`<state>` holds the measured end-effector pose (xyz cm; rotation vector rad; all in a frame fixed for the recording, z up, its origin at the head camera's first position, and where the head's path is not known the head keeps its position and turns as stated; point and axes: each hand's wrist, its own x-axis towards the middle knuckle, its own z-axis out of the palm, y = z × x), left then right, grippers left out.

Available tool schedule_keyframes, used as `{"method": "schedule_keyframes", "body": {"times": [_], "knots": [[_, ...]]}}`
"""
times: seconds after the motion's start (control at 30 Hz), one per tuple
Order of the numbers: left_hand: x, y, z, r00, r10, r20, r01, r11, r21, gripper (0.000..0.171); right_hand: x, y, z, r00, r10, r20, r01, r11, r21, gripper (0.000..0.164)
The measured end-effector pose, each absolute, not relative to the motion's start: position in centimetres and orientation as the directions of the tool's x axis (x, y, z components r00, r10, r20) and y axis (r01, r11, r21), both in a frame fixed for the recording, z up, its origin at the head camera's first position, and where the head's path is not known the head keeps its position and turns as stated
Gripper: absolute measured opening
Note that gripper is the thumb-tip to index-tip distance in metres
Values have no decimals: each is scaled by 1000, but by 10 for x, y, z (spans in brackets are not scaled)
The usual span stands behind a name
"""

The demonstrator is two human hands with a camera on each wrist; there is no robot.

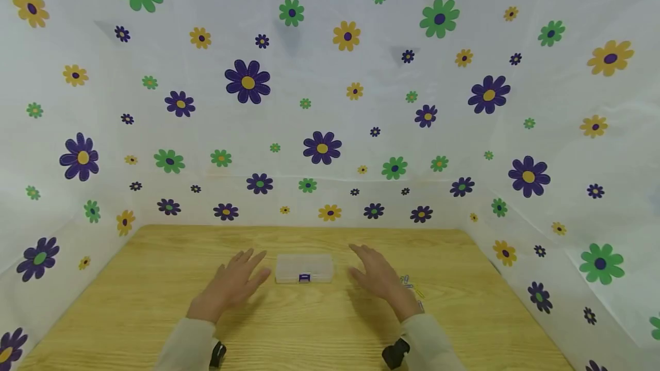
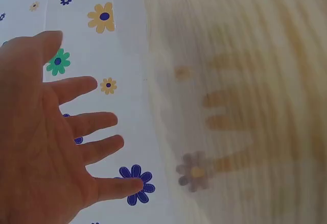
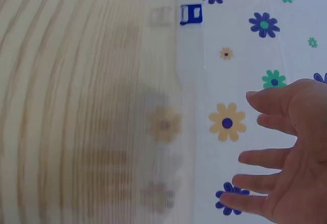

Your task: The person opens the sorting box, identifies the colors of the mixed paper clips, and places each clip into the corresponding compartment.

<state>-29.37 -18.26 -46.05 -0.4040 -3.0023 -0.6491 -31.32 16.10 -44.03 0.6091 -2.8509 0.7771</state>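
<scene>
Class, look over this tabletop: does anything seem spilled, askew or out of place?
Only the small paper clips look odd: they lie scattered on the table beside the right hand, outside the clear box. I see no damage.

Closed clear box (image 1: 304,264), blue latch (image 1: 305,277)

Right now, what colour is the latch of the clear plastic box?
The latch is dark blue; it shows best in the right wrist view.
</scene>
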Motion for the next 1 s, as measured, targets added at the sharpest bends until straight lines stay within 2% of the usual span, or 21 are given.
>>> {"method": "schedule_keyframes", "body": {"times": [0.17, 0.43, 0.6, 1.0], "knots": [[-302, -178, -460, -947, 307, 96, 318, 854, 413, 54, -317, 144, -444, -865, -421, 272, -499, 670, -550, 33], [-316, -171, -460, -933, 347, 92, 352, 835, 423, 47, -320, 111, -448, -831, -480, 282, -547, 614, -568, 21], [-327, -172, -468, -925, 363, 117, 377, 823, 425, 45, -322, 96, -451, -813, -507, 287, -573, 606, -552, 16], [-343, -174, -466, -917, 369, 150, 394, 783, 481, 47, -328, 82, -460, -841, -467, 272, -538, 668, -515, 10]]}}
